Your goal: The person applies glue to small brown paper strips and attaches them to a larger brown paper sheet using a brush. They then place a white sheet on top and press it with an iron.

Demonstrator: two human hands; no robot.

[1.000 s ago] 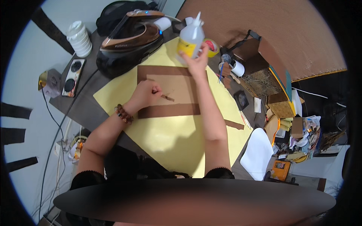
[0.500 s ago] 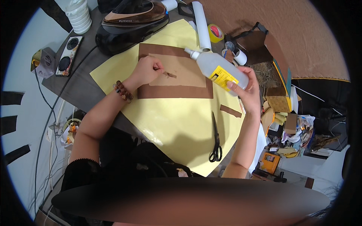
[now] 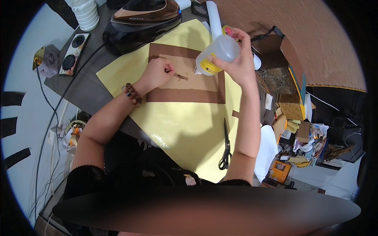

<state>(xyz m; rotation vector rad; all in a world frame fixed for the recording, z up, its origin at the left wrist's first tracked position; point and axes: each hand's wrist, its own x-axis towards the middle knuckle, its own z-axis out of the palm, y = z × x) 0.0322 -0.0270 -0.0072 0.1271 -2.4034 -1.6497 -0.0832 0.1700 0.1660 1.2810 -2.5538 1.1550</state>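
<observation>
A clear squeeze bottle point(image 3: 225, 48) with a yellow label is held by my right hand point(image 3: 241, 65), its fingers wrapped round the body. The bottle is tilted, its nozzle pointing down over the right part of a tan sheet point(image 3: 204, 83). That sheet lies on a larger dark brown sheet point(image 3: 185, 96). My left hand point(image 3: 158, 72) rests over the tan sheet's left side, fingers closed in a pinch. Whatever sits between its fingertips is too small to make out. Just beside them lies a small dark brown scrap point(image 3: 182, 77).
Yellow paper point(image 3: 177, 129) spreads under the sheets, with black scissors point(image 3: 225, 151) on its right. A black and bronze iron point(image 3: 141, 27) stands at the back, its cord running left past a phone point(image 3: 75, 54). At right are a white roll point(image 3: 214, 19) and an open box point(image 3: 293, 90).
My right hand has moved up and left, tipping the bottle so its nozzle now points down near the tan sheet. My left hand keeps its pinch in nearly the same place.
</observation>
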